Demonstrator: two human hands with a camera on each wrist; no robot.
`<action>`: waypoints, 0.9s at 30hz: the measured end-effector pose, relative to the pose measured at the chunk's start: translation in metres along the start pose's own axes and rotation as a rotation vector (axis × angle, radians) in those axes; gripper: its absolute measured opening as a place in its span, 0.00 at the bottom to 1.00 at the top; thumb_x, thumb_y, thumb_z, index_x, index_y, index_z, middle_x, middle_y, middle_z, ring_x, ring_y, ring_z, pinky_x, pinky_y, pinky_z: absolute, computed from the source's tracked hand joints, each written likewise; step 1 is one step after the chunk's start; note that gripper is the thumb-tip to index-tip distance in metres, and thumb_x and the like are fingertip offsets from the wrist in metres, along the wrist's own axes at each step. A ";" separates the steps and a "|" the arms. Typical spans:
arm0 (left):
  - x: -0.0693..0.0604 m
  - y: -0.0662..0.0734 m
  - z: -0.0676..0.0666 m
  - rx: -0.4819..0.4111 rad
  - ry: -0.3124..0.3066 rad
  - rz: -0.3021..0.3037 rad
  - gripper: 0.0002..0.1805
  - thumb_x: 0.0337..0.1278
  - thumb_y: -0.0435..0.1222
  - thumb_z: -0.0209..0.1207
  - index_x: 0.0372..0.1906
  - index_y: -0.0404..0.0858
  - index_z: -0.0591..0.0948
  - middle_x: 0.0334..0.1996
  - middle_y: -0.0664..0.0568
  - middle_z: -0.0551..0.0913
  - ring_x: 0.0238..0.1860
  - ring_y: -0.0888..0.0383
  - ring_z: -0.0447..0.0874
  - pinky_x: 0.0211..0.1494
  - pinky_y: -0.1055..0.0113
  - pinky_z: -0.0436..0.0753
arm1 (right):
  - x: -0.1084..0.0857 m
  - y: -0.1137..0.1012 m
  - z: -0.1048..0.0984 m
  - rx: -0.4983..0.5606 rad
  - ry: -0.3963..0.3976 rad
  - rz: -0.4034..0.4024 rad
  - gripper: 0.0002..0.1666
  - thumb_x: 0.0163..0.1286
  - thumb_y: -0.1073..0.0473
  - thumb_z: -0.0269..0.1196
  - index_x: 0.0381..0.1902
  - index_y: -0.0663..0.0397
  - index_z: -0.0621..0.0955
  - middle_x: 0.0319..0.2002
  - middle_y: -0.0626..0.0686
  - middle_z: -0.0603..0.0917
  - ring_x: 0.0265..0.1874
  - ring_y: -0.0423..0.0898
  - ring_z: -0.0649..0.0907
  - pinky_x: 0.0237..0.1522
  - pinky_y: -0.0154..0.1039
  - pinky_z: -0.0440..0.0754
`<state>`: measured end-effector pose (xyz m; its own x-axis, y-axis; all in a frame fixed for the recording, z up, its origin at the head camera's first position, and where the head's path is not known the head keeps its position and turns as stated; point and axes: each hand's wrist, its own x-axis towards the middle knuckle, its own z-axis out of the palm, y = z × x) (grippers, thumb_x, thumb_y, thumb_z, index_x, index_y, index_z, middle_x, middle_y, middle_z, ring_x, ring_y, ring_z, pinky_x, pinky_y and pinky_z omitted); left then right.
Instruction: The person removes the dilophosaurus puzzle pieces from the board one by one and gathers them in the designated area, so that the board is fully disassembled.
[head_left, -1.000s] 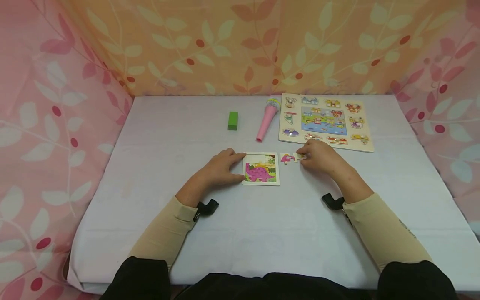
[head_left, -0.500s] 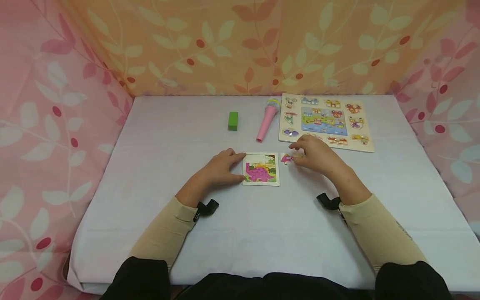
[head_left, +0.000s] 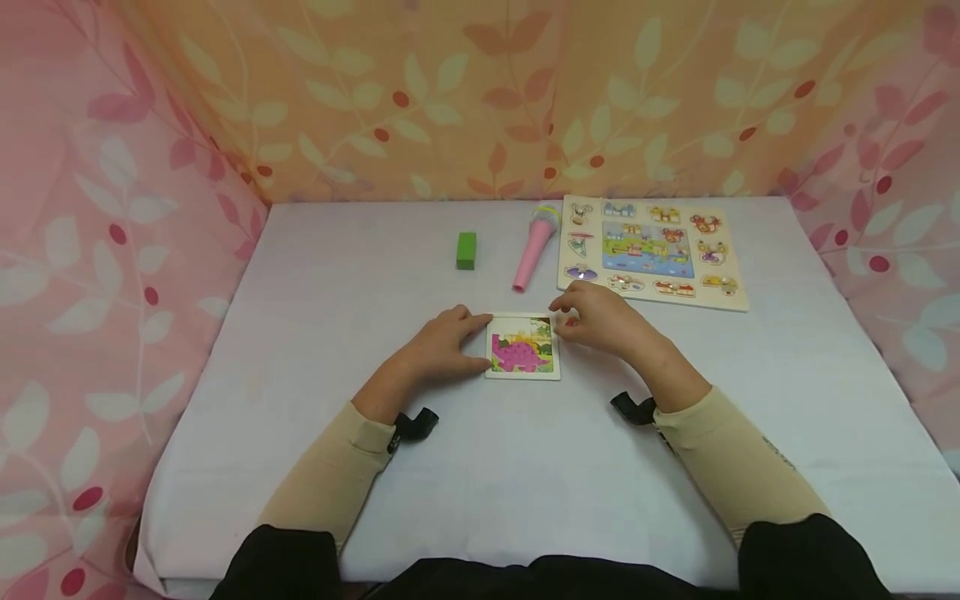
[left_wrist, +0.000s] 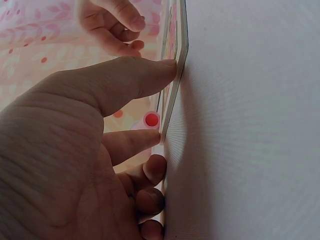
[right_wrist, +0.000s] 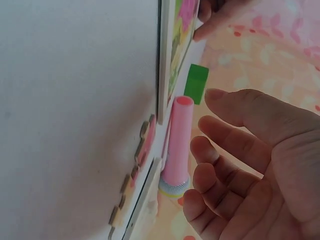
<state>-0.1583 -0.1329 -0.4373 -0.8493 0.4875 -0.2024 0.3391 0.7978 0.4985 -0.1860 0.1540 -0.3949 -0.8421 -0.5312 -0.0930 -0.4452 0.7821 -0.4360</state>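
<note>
A small dinosaur jigsaw puzzle (head_left: 522,358) in a white frame lies flat on the table, with a pale gap in the picture at its upper left. My left hand (head_left: 427,354) touches the frame's left edge, its thumb near the lower corner and its forefinger at the upper one. Just past the right edge hovers my right hand (head_left: 603,323), with loosely bent fingers and nothing visible between them. Loose jigsaw pieces (right_wrist: 145,141) lie on the table beside the frame in the right wrist view; the right hand mostly hides them in the head view.
Behind the puzzle lie a pink toy microphone (head_left: 534,254) and a green block (head_left: 466,251). A wooden peg puzzle board (head_left: 645,292) lies at the back right. Flowered curtains (head_left: 420,100) enclose the back and sides of the white-covered table (head_left: 495,475).
My right hand has drawn back from the right-hand loose piece and moved left to the frame's right edge, over the pieces. The left hand stays at the frame. The head view tilts slightly up.
</note>
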 end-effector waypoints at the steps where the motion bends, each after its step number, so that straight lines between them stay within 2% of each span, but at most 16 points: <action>1: -0.001 0.000 0.000 -0.002 -0.001 -0.001 0.44 0.58 0.51 0.69 0.78 0.45 0.68 0.52 0.51 0.73 0.50 0.55 0.70 0.51 0.60 0.74 | 0.002 0.000 0.002 -0.003 -0.007 0.000 0.20 0.63 0.61 0.70 0.53 0.61 0.87 0.45 0.57 0.82 0.41 0.52 0.77 0.47 0.48 0.74; 9: 0.000 -0.002 0.002 0.017 0.007 0.014 0.43 0.59 0.52 0.68 0.78 0.45 0.68 0.52 0.51 0.73 0.48 0.55 0.70 0.49 0.61 0.74 | 0.012 -0.002 0.015 -0.007 -0.051 -0.033 0.18 0.63 0.59 0.72 0.50 0.60 0.88 0.41 0.54 0.81 0.37 0.50 0.77 0.43 0.47 0.75; 12: 0.000 -0.002 0.001 0.016 0.007 0.021 0.44 0.59 0.52 0.68 0.78 0.45 0.67 0.52 0.51 0.73 0.49 0.55 0.70 0.50 0.61 0.74 | 0.014 -0.003 0.016 -0.011 -0.060 -0.017 0.17 0.64 0.59 0.72 0.50 0.60 0.88 0.40 0.54 0.82 0.37 0.50 0.77 0.42 0.46 0.76; 19: 0.000 -0.001 0.001 0.015 0.006 0.014 0.44 0.59 0.52 0.68 0.78 0.45 0.67 0.52 0.50 0.73 0.50 0.54 0.70 0.51 0.60 0.74 | 0.018 -0.005 0.017 0.034 -0.075 0.040 0.18 0.64 0.58 0.73 0.49 0.64 0.87 0.42 0.55 0.83 0.43 0.51 0.79 0.52 0.50 0.77; 24: 0.000 -0.001 0.000 0.022 0.006 0.024 0.44 0.59 0.52 0.68 0.78 0.45 0.67 0.52 0.50 0.73 0.50 0.55 0.70 0.51 0.60 0.74 | 0.020 -0.006 0.017 0.070 -0.072 0.068 0.12 0.63 0.61 0.73 0.42 0.61 0.87 0.39 0.54 0.82 0.41 0.51 0.78 0.50 0.49 0.77; 27: 0.001 -0.002 0.000 0.022 0.004 0.032 0.44 0.59 0.52 0.68 0.78 0.44 0.67 0.51 0.50 0.73 0.48 0.55 0.70 0.50 0.60 0.73 | 0.020 -0.008 0.017 0.069 -0.077 0.064 0.13 0.63 0.62 0.73 0.44 0.62 0.87 0.40 0.54 0.83 0.42 0.51 0.79 0.50 0.49 0.78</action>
<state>-0.1596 -0.1339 -0.4382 -0.8395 0.5117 -0.1828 0.3751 0.7891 0.4864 -0.1939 0.1317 -0.4090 -0.8412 -0.5061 -0.1904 -0.3665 0.7926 -0.4873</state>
